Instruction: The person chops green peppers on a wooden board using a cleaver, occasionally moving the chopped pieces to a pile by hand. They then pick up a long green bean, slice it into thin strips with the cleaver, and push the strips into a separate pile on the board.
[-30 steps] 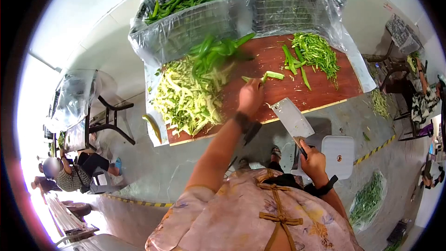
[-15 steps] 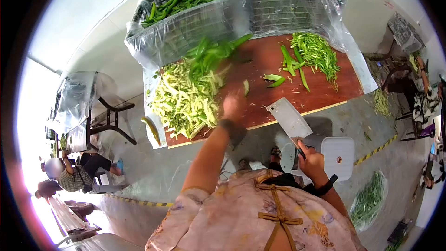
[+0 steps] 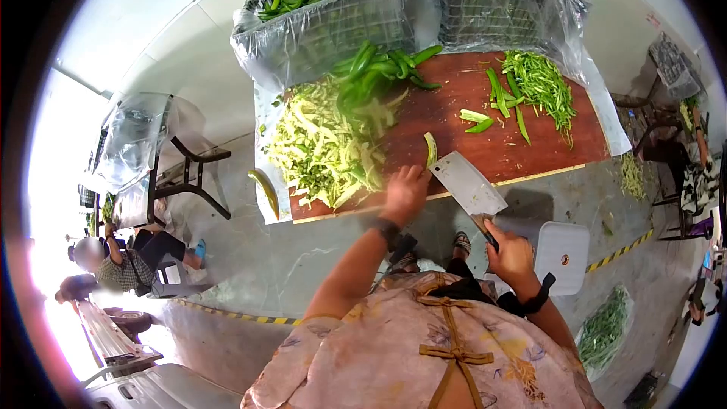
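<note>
My right hand (image 3: 511,252) is closed around the handle of a cleaver (image 3: 467,184), whose broad blade lies over the front edge of the reddish-brown board (image 3: 454,91). My left hand (image 3: 407,193) is at that front edge, fingers bent together; anything beneath them is hidden. A pale green strip (image 3: 431,149) lies by its fingertips and the blade's corner. Left of it spreads a heap of pale green shredded pieces (image 3: 322,144), with whole green peppers (image 3: 386,67) behind. On the right are a pile of green shreds (image 3: 539,87) and several split pepper pieces (image 3: 497,92).
Two plastic-lined crates stand behind the board, the left crate (image 3: 341,26) holding green peppers. A white stool (image 3: 562,257) is at the right, with a bag of greens (image 3: 606,329) on the floor. Another person (image 3: 125,269) sits far left.
My left hand has come down and right to the front edge from a blurred sweep beside the heap. The pale strip sits nearer that edge. My right hand still holds the cleaver; the view has shifted.
</note>
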Available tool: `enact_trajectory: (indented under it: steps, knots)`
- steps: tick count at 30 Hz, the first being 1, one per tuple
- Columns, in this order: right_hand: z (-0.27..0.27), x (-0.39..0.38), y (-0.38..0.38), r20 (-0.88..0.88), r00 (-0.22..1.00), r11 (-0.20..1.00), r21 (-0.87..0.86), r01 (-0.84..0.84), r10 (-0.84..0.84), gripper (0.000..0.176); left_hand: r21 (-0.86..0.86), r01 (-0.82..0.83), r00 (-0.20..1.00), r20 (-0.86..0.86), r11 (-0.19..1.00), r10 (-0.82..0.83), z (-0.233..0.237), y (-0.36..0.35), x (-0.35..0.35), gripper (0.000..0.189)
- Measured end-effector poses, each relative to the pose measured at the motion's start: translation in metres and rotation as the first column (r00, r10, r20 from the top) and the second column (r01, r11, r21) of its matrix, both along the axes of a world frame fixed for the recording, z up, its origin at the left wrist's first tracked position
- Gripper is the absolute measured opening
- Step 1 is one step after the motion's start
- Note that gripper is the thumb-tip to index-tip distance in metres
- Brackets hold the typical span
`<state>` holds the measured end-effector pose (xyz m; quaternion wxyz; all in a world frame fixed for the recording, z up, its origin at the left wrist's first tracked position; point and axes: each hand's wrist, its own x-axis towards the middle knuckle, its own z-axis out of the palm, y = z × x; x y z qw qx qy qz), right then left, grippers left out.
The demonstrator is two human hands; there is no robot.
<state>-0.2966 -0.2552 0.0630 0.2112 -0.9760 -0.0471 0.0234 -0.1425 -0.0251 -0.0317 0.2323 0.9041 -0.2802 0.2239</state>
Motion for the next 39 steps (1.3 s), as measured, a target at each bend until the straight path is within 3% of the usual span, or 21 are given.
enact_trajectory:
  steps: [5,11,13,16,20,26,39]
  knots:
    - [0.001,0.001,0.012,-0.033,0.999,0.999,-0.035,0.005,-0.006,0.051,0.111,-0.013,1.000,-0.023,0.994,0.016,0.001,0.001,-0.004,0.022]
    - [0.007,0.005,0.026,-0.004,0.999,0.999,-0.035,0.036,-0.036,0.048,0.093,0.024,0.997,-0.079,0.995,-0.016,0.005,-0.001,-0.008,0.020]
    - [0.008,0.011,0.031,-0.079,0.997,0.995,-0.102,0.011,-0.019,0.052,0.117,0.032,0.996,-0.082,0.993,-0.022,0.004,0.000,-0.006,0.019]
    - [-0.001,0.013,0.031,0.005,0.999,0.998,-0.047,0.035,-0.035,0.049,0.125,0.039,0.996,-0.079,0.991,-0.029,0.004,0.001,-0.003,0.017]
    - [0.002,0.012,0.030,-0.058,0.998,0.999,-0.052,0.007,-0.010,0.049,0.138,0.046,0.996,-0.084,0.989,-0.035,0.003,0.001,-0.006,0.016]
    - [-0.006,0.029,0.036,0.068,0.998,1.000,-0.002,0.006,-0.006,0.051,0.176,0.032,0.990,-0.140,0.984,-0.007,0.002,0.000,-0.003,0.015]
    - [-0.012,0.046,0.033,0.055,0.997,0.998,-0.050,-0.049,0.052,0.053,0.175,0.022,0.995,-0.100,0.984,-0.004,0.003,0.000,0.000,0.016]
